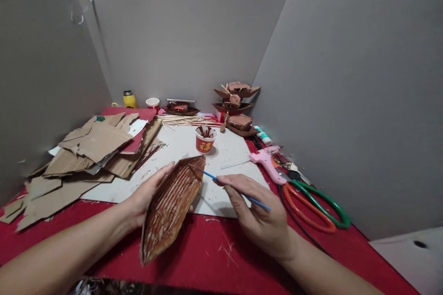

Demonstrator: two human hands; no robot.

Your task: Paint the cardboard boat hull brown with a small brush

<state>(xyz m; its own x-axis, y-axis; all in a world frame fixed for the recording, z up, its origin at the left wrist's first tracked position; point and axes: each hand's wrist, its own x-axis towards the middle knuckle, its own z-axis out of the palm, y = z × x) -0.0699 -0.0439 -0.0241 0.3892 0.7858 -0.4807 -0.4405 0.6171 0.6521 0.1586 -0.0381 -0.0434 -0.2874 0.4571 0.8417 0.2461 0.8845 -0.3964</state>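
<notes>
Two hands meet at lower centre of the frame: the left hand (147, 196) grips a cardboard boat hull (171, 207) (ribbed, brown-streaked), the right hand (258, 214) pinches a blue paintbrush (235, 189) whose tip touches the hull's upper end. Just above stands a red cup (205, 140).

- A craft corner: a small hobby workbench set between plain grey walls (194, 32).
- Cardboard scraps (97, 147) pile up on the red-covered table (214, 258), beside a white work sheet (180, 152).
- Tools lie about: a pink glue gun (266, 161), scissors (311, 205) and a bundle of thin sticks (187, 120).
- A paper cup (205, 139) of brown paint, a brush (207, 174), a cardboard boat (171, 207) and stacked model boats (237, 108) show model making.
</notes>
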